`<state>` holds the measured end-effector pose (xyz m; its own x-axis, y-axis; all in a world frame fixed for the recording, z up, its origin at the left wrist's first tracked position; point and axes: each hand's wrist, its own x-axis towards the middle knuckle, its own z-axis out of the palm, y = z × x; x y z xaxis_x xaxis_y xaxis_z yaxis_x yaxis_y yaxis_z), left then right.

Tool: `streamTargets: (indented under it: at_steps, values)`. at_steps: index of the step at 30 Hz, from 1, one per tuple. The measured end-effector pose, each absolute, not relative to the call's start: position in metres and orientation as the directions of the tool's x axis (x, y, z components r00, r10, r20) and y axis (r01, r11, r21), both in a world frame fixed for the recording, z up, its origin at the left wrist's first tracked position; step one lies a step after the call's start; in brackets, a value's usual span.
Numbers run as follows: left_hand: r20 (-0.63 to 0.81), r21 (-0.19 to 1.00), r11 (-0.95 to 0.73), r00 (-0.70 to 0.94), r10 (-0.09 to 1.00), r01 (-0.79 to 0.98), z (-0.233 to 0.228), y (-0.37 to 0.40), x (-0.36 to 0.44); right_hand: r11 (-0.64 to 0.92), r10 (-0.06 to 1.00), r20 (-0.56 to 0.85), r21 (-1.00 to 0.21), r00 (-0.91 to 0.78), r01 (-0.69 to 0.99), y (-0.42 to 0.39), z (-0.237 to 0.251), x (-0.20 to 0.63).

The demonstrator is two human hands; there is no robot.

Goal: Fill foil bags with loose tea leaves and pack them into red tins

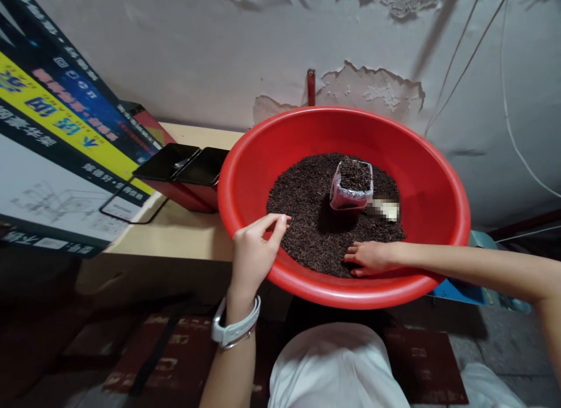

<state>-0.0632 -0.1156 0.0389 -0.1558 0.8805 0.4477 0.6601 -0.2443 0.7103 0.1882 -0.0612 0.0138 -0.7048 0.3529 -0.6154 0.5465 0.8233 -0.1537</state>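
A large red basin (442, 162) holds a bed of dark, loose grain-like bits (307, 186), perhaps tea leaves or seeds. A small square clear plastic tub (350, 189) filled with the same bits stands on the bed, tilted slightly. My left hand (256, 244) is over the basin's near left rim, thumb and forefinger pinched together; anything between the tips is too small to make out. Inside the basin, near the front, my right hand (370, 258) lies with fingers stretched out, touching the dark bits. A pale blurred piece (385, 210) lies right of the tub.
Left of the basin, two dark red boxes with black tops (175, 168) stand on a light wooden table (184, 232). A large printed carton (65, 127) leans at the far left. Behind is a peeling wall (197, 57) with hanging cords. Something blue (464, 292) is at lower right.
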Motion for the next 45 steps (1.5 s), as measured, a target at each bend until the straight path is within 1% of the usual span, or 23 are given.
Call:
streamTargets:
  at_steps: [4, 6, 9, 11, 13, 15, 16, 17, 19, 20, 24, 25, 28, 29, 32, 35, 37, 39, 40, 42, 43, 44, 45]
  values:
    - [0.388, 0.614, -0.363, 0.133, 0.912, 0.700, 0.064, -0.111, -0.052, 0.823, 0.326, -0.638, -0.171, -0.697, 0.542, -0.056, 0.009, 0.188]
    - [0.342, 0.514, -0.433, 0.286, 0.895, 0.740, 0.083, -0.099, -0.040, 0.815, 0.337, -0.637, -0.171, -0.693, 0.553, -0.052, 0.012, 0.184]
    - [0.206, 0.370, -0.501, 0.457, 0.866, 0.782, 0.102, -0.057, -0.017, 0.812, 0.336, -0.637, -0.177, -0.693, 0.557, -0.048, 0.013, 0.180]
    - [0.118, 0.325, -0.469, 0.457, 0.882, 0.821, 0.100, -0.017, 0.001, 0.811, 0.320, -0.639, -0.197, -0.699, 0.551, -0.046, 0.013, 0.179]
    - [0.023, 0.284, -0.365, 0.374, 0.927, 0.887, 0.087, 0.023, 0.019, 0.801, 0.309, -0.642, -0.221, -0.701, 0.556, -0.043, 0.012, 0.180]
    - [-0.057, 0.283, -0.284, 0.311, 0.949, 0.916, 0.068, 0.055, 0.036, 0.783, 0.309, -0.654, -0.237, -0.690, 0.575, -0.040, 0.013, 0.180]
    - [-0.039, 0.272, -0.311, 0.334, 0.942, 0.911, 0.059, 0.066, 0.043, 0.774, 0.310, -0.660, -0.242, -0.684, 0.585, -0.039, 0.014, 0.179]
    - [-0.015, 0.245, -0.380, 0.395, 0.919, 0.892, 0.051, 0.074, 0.050, 0.768, 0.310, -0.666, -0.246, -0.679, 0.591, -0.038, 0.016, 0.179]
    - [-0.004, 0.192, -0.518, 0.528, 0.849, 0.834, 0.044, 0.082, 0.060, 0.770, 0.301, -0.675, -0.244, -0.673, 0.589, -0.037, 0.020, 0.177]
    - [-0.002, 0.178, -0.556, 0.566, 0.825, 0.812, 0.044, 0.083, 0.064, 0.775, 0.294, -0.679, -0.241, -0.672, 0.584, -0.037, 0.022, 0.177]
    - [0.158, 0.179, -0.548, 0.526, 0.836, 0.817, 0.055, 0.085, 0.069, 0.776, 0.287, -0.700, -0.230, -0.654, 0.587, -0.038, 0.028, 0.175]
    - [0.154, 0.163, -0.561, 0.541, 0.827, 0.811, 0.056, 0.086, 0.070, 0.773, 0.288, -0.704, -0.230, -0.650, 0.592, -0.038, 0.029, 0.175]
    - [-0.028, 0.126, -0.602, 0.610, 0.792, 0.788, 0.054, 0.088, 0.071, 0.777, 0.280, -0.710, -0.228, -0.646, 0.587, -0.038, 0.031, 0.174]
    - [-0.040, 0.129, -0.596, 0.604, 0.796, 0.793, 0.053, 0.089, 0.071, 0.780, 0.276, -0.710, -0.227, -0.647, 0.582, -0.038, 0.032, 0.174]
    - [0.013, 0.121, -0.586, 0.589, 0.808, 0.801, 0.048, 0.091, 0.071, 0.785, 0.265, -0.712, -0.232, -0.650, 0.574, -0.037, 0.033, 0.174]
    - [-0.066, 0.059, -0.627, 0.629, 0.774, 0.777, 0.045, 0.088, 0.066, 0.782, 0.259, -0.719, -0.236, -0.645, 0.577, -0.036, 0.034, 0.175]
    - [-0.040, 0.006, -0.652, 0.651, 0.758, 0.758, 0.042, 0.084, 0.061, 0.776, 0.279, -0.707, -0.234, -0.650, 0.586, -0.036, 0.037, 0.177]
    - [0.059, -0.067, -0.691, 0.694, 0.718, 0.720, 0.038, 0.078, 0.057, 0.756, 0.380, -0.609, -0.229, -0.696, 0.614, -0.036, 0.041, 0.179]
    - [0.106, -0.109, -0.711, 0.719, 0.686, 0.695, 0.036, 0.076, 0.056, 0.738, 0.466, -0.501, -0.233, -0.729, 0.633, -0.036, 0.044, 0.179]
    - [0.155, -0.181, -0.727, 0.749, 0.644, 0.663, 0.032, 0.071, 0.055, 0.689, 0.649, -0.181, -0.273, -0.739, 0.672, -0.036, 0.051, 0.180]
    - [0.169, -0.210, -0.724, 0.753, 0.635, 0.658, 0.031, 0.069, 0.056, 0.667, 0.710, -0.018, -0.303, -0.704, 0.681, -0.036, 0.053, 0.180]
    - [0.185, -0.237, -0.717, 0.755, 0.629, 0.656, 0.030, 0.067, 0.058, 0.659, 0.739, 0.112, -0.329, -0.665, 0.677, -0.036, 0.055, 0.180]
    - [0.204, -0.264, -0.710, 0.758, 0.620, 0.652, 0.030, 0.065, 0.059, 0.662, 0.744, 0.193, -0.342, -0.640, 0.667, -0.037, 0.057, 0.180]
